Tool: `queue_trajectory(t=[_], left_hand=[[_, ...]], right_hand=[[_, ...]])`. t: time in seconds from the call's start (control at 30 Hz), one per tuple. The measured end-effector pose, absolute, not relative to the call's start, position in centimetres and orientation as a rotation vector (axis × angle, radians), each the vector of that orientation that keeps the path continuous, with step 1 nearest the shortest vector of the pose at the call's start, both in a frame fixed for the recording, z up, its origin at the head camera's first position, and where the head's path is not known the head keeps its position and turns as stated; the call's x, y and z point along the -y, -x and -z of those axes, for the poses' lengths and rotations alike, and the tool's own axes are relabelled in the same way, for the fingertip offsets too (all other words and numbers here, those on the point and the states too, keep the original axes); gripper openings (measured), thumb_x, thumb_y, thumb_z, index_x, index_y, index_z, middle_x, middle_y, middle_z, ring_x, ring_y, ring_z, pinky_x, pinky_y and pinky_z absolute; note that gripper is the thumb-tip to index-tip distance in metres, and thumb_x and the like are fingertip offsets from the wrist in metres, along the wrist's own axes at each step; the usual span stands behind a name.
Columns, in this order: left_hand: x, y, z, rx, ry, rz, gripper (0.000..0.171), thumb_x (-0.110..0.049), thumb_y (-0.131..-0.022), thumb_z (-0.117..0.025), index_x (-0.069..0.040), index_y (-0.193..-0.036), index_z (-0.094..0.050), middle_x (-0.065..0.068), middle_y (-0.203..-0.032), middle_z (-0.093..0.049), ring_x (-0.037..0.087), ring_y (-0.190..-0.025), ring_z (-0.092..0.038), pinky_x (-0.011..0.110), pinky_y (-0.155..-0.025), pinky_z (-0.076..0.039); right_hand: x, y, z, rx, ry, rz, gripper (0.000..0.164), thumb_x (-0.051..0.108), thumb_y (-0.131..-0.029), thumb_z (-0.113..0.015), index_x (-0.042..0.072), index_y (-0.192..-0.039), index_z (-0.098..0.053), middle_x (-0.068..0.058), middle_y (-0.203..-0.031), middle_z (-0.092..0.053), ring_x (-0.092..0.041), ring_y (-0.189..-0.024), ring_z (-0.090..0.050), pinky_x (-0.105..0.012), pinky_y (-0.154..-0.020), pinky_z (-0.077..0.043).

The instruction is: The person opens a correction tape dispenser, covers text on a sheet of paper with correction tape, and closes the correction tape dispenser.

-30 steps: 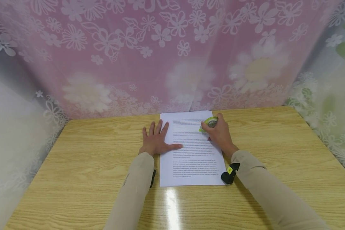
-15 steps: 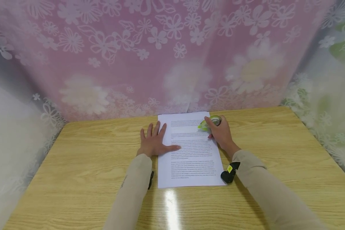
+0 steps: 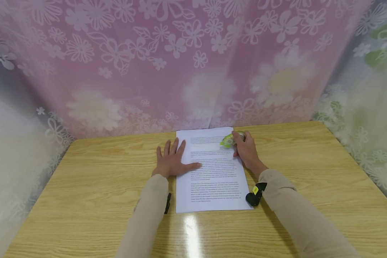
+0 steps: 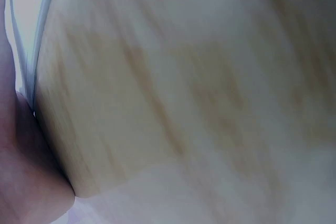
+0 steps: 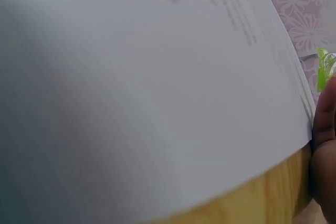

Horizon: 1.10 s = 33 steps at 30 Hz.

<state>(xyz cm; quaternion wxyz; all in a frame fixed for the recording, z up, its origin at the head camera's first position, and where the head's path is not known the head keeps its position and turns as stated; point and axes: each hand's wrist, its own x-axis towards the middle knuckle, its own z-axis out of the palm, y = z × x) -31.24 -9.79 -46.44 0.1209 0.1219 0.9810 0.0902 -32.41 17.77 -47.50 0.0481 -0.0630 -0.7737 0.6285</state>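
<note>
In the head view, printed sheets of paper (image 3: 213, 193) lie on the wooden table. My left hand (image 3: 171, 163) rests spread across their left edge, fingers straight and thumb over the text. My right hand (image 3: 247, 152), at the upper right edge, grips a green, see-through correction tape dispenser (image 3: 227, 141). Its tip points left, close over the paper beside a blank strip under the top paragraph. The right wrist view catches only a bit of the green dispenser (image 5: 322, 72) past the fingers. In the left wrist view, part of the left hand (image 4: 26, 171) shows at the edge.
The wooden table (image 3: 100, 193) extends to both sides of the paper. A pink flowered curtain (image 3: 148, 79) hangs right behind its far edge, with pale flowered cloth (image 3: 367, 114) at the sides. A black wrist camera (image 3: 255, 195) overlaps the paper's lower right corner.
In my right hand the dispenser has tilted over, showing more of its green side, and the thumb lies higher across it. The left hand keeps its place. The whole view has shifted slightly.
</note>
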Motion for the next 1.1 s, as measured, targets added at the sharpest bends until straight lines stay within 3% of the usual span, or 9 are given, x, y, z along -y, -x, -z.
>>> queue_trajectory(t=[0.1,0.27,0.5,0.7,0.9,1.1], left_hand=[[9.9,31.2,46.5,-2.864,-0.347,-0.274,0.115,-0.095,-0.065,-0.030,-0.029,-0.154,0.002,0.000,-0.160,0.007,0.030,-0.144,0.010,0.060,-0.107,0.009],[10.0,31.3,46.7,-2.861,-0.324,-0.313,0.114,-0.094,-0.067,-0.033,-0.029,-0.154,0.003,0.001,-0.159,0.007,0.029,-0.144,0.011,0.059,-0.107,0.010],[10.4,31.1,46.9,-2.905,-0.308,-0.569,0.116,-0.086,-0.072,-0.044,-0.020,-0.155,0.004,0.007,-0.160,0.001,0.029,-0.144,0.002,0.056,-0.108,0.009],[10.7,30.9,45.8,-2.947,-0.344,-0.876,0.106,-0.069,-0.081,-0.056,-0.016,-0.155,-0.002,0.010,-0.159,-0.004,0.031,-0.143,-0.008,0.055,-0.111,-0.004],[9.6,30.9,43.6,-2.958,-0.407,-1.007,0.091,-0.059,-0.083,-0.063,-0.012,-0.152,-0.027,0.008,-0.157,-0.014,0.031,-0.142,-0.013,0.056,-0.109,-0.018],[8.0,29.9,42.2,-2.713,-0.421,-1.354,0.069,-0.044,-0.084,-0.071,-0.012,-0.141,-0.048,0.008,-0.139,-0.048,0.026,-0.123,-0.049,0.042,-0.096,-0.043]], right_hand=[[-17.8,32.4,47.5,2.333,0.181,-1.969,0.041,0.047,-0.099,-0.047,0.007,-0.109,-0.039,-0.007,-0.068,-0.044,-0.011,-0.039,-0.045,-0.027,-0.041,-0.045],[-17.9,32.3,47.6,2.267,0.182,-2.071,0.045,0.049,-0.096,-0.052,0.009,-0.112,-0.038,-0.008,-0.070,-0.045,-0.010,-0.040,-0.044,-0.026,-0.041,-0.046],[-18.4,32.1,47.4,2.054,0.232,-2.319,0.035,0.044,-0.093,-0.059,0.016,-0.105,-0.042,-0.006,-0.075,-0.055,-0.011,-0.057,-0.054,-0.024,-0.044,-0.049],[-18.3,31.5,46.5,2.194,0.226,-2.172,0.042,0.053,-0.091,-0.056,0.016,-0.107,-0.046,-0.003,-0.074,-0.053,-0.010,-0.055,-0.047,-0.022,-0.044,-0.041],[-17.3,30.8,44.8,2.228,0.119,-2.097,0.043,0.056,-0.089,-0.057,0.017,-0.107,-0.051,-0.002,-0.077,-0.044,-0.014,-0.063,-0.041,-0.021,-0.047,-0.033],[-16.0,29.8,43.2,2.133,0.076,-2.207,0.037,0.048,-0.091,-0.059,0.014,-0.103,-0.051,-0.003,-0.080,-0.051,-0.012,-0.062,-0.047,-0.019,-0.043,-0.036]])
